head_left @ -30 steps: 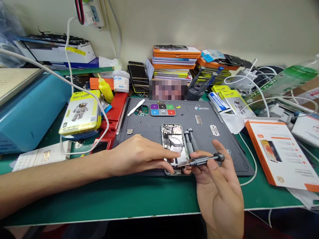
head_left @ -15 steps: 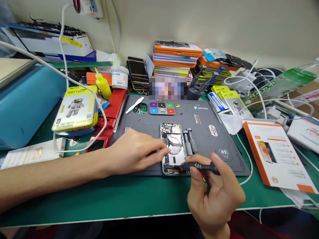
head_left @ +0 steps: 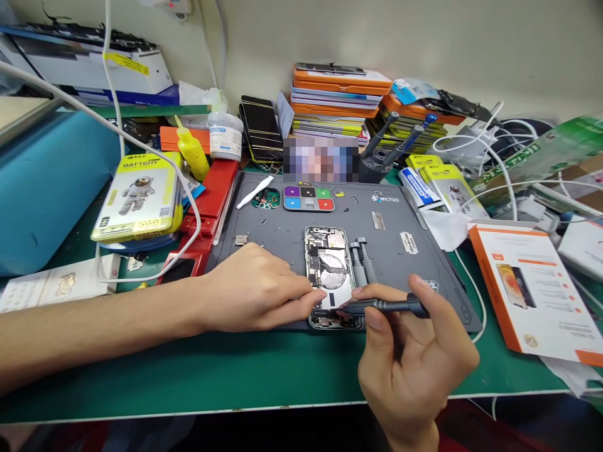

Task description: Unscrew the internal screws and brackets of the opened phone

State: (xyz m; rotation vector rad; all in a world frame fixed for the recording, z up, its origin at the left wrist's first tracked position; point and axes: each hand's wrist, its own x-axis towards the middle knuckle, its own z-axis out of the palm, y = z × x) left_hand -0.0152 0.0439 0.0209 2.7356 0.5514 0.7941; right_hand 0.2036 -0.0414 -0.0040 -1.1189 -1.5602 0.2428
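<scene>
An opened phone point(head_left: 332, 297) lies on the grey work mat point(head_left: 277, 220), its inner parts showing. My left hand point(head_left: 259, 292) reaches in from the left, fingers closed together, gripping the phone's left side with the fingertips over its inside. My right hand point(head_left: 419, 358) holds a dark grey screwdriver point(head_left: 386, 306) between thumb and fingers. The driver is nearly level, its tip pointing left at the phone's lower part; whether the tip touches a screw I cannot tell. Two more grey screwdrivers point(head_left: 362, 257) lie against the phone's right side.
A coloured parts tray point(head_left: 308, 204), a white pry tool point(head_left: 255, 192) and small loose parts lie on the mat's far part. Battery boxes point(head_left: 136, 201) and a red fixture point(head_left: 214, 201) stand left. A white-and-orange box point(head_left: 541, 295) and cables lie right. A screwdriver holder point(head_left: 374, 169) stands behind.
The view has shifted slightly. The screwdriver has tilted a little closer to level, still at the phone's lower part. My left hand stays at the phone's left side.
</scene>
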